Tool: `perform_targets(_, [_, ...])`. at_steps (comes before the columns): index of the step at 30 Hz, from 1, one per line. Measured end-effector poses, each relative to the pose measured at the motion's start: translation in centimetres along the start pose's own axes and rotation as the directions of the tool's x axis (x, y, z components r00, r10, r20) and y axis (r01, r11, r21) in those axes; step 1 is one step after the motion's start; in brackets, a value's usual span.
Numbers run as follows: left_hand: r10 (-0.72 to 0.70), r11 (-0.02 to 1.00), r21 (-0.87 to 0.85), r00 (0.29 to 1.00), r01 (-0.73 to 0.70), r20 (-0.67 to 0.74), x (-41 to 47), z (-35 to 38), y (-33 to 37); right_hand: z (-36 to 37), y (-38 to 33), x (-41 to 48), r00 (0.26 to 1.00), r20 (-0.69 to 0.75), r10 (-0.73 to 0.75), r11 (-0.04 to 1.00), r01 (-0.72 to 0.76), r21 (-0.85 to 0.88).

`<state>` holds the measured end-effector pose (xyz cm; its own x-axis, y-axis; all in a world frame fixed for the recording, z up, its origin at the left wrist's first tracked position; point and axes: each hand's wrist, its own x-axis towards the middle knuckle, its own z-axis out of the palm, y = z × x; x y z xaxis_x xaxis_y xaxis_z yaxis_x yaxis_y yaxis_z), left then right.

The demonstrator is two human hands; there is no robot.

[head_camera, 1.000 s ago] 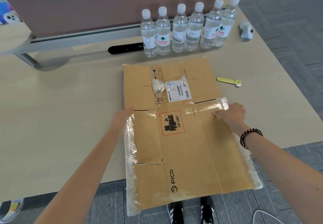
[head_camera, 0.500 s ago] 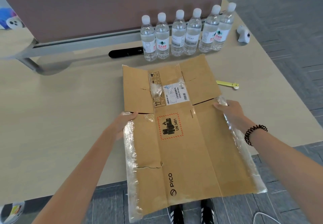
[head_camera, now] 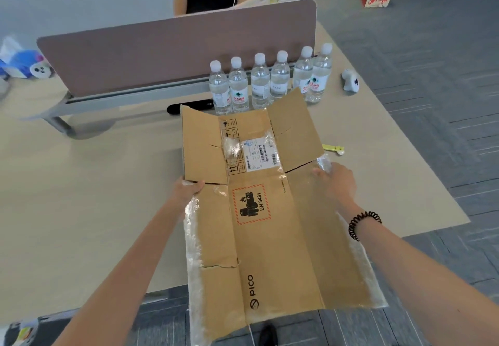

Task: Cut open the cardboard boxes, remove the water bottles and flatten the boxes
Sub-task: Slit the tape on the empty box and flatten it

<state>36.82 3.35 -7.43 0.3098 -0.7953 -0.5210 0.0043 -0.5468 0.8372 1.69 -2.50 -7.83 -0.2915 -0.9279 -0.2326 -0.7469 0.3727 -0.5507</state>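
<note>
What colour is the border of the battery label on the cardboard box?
Red dashes on the label, in the head view.

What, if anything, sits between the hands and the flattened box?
Nothing visible. The left hand grips the flattened box at its left edge and the right hand holds its taped right edge. The water bottles stand behind its far flaps.

"UN 3481" is printed inside a red dashed sign on the flattened cardboard box [head_camera: 272, 226]; "PICO" is printed near its lower edge.
</note>
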Motion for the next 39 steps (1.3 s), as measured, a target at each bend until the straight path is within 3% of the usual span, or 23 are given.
perform_targets(16, [0.157,0.986,0.058,0.987,-0.158,0.016,-11.4,13.5,9.4,-16.0,9.4,-2.3,0.991,-0.121,-0.065,0.982,0.085,0.169])
perform_targets(25, [0.288,0.949,0.099,0.951,-0.299,0.108,-17.6,24.8,14.3,-26.7,17.6,-2.0,0.974,-0.226,0.009,0.950,0.062,0.307])
perform_targets(34, [0.360,0.918,0.023,0.854,-0.396,0.376,-22.5,41.1,18.4,-39.6,28.6,-2.6,0.898,-0.397,0.191,0.921,-0.024,0.389])
perform_targets(39, [0.359,0.888,0.058,0.767,-0.456,0.531,-24.8,52.5,20.6,-47.2,36.1,-3.5,0.795,-0.516,0.317,0.907,-0.095,0.411])
